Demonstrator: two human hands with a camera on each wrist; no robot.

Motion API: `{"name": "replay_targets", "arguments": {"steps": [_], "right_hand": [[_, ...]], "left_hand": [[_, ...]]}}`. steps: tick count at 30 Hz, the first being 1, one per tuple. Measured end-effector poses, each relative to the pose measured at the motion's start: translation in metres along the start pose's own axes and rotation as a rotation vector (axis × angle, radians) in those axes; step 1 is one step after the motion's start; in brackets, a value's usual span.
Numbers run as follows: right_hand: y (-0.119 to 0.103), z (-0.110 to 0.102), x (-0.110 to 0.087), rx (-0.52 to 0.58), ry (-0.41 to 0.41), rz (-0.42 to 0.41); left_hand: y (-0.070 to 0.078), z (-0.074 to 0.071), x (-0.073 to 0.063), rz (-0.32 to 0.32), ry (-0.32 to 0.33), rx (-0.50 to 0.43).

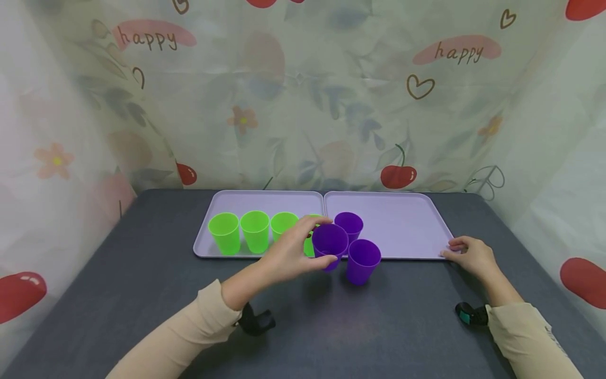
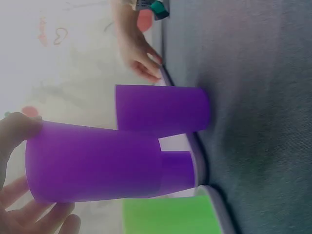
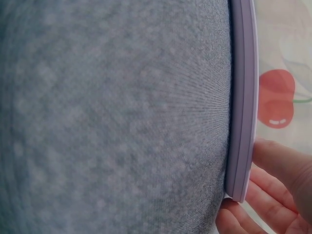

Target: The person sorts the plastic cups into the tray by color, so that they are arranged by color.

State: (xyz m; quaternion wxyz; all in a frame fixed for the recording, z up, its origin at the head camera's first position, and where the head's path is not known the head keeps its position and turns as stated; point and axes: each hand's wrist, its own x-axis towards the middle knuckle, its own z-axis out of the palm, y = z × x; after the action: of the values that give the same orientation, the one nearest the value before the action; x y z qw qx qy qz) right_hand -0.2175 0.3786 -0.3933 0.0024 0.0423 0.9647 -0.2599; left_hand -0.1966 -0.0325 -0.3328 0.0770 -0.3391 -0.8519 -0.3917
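Note:
My left hand (image 1: 291, 250) grips a purple cup (image 1: 330, 245) near its rim, thumb on the near side and fingers on the far side. In the left wrist view this cup (image 2: 92, 163) hangs above the table. A second purple cup (image 1: 349, 223) stands behind it at the left end of the right tray (image 1: 397, 221). A third purple cup (image 1: 363, 263) stands on the table at that tray's front edge. My right hand (image 1: 473, 257) pinches the tray's front right corner; in the right wrist view the thumb lies over the rim (image 3: 243, 97), fingers around the corner.
Several green cups (image 1: 255, 231) stand in a row on the left tray (image 1: 274, 197); my left hand partly hides those on the right. The two lilac trays sit side by side on a dark cloth-covered table (image 1: 331, 337). A patterned curtain (image 1: 303, 105) hangs behind and at both sides.

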Motion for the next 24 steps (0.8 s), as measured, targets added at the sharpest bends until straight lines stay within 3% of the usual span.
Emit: {"name": "replay_targets", "arguments": {"steps": [24], "right_hand": [[-0.001, 0.000, -0.001, -0.017, 0.009, -0.014]], "left_hand": [[0.026, -0.018, 0.023, 0.078, 0.012, -0.033]]}}
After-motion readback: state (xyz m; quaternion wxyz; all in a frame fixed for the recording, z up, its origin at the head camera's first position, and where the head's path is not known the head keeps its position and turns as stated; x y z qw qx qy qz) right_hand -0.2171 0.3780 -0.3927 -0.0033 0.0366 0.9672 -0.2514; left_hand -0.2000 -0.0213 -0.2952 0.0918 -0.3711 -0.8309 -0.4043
